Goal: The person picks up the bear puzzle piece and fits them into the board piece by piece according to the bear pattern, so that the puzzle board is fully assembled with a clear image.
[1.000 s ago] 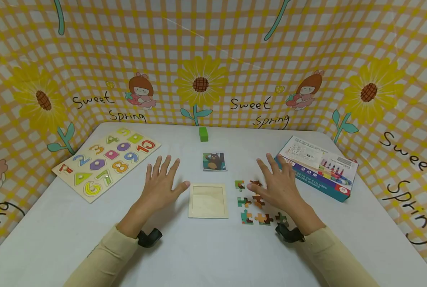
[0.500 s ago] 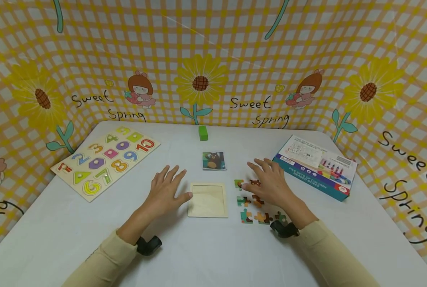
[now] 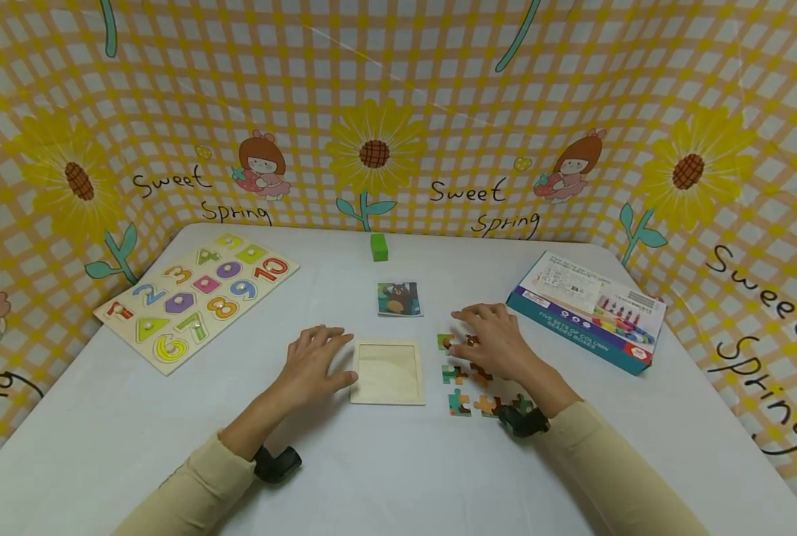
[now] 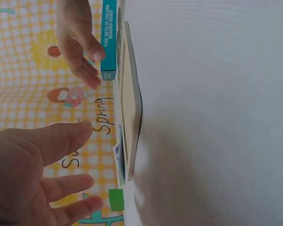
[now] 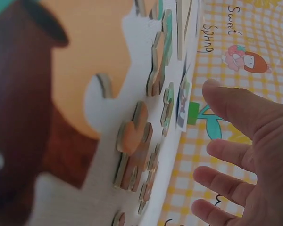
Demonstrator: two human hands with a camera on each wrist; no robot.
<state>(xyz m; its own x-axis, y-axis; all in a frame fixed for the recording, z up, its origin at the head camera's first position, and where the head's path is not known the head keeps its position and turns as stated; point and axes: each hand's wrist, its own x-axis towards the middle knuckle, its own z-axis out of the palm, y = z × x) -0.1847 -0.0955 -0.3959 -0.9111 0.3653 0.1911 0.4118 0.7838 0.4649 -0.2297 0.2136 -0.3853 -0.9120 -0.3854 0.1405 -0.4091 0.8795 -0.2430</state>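
On the desk (image 3: 385,461), a person's right hand (image 3: 498,344) hovers with fingers relaxed and spread over the far end of a cluster of loose puzzle pieces (image 3: 468,387), just right of the bare wooden tray (image 3: 388,373). Whether a fingertip touches a piece cannot be told; the right wrist view shows the fingers clear of the pieces. The left hand (image 3: 313,362) lies loosely beside the tray's left edge, thumb near its rim, gripping nothing. A bear picture card (image 3: 398,299) lies beyond the tray. Doing this step well likely means pinching one piece cleanly by its edges without nudging its neighbours, checking it against the card, and keeping the left hand against the tray so the tray does not slide when a piece goes in.
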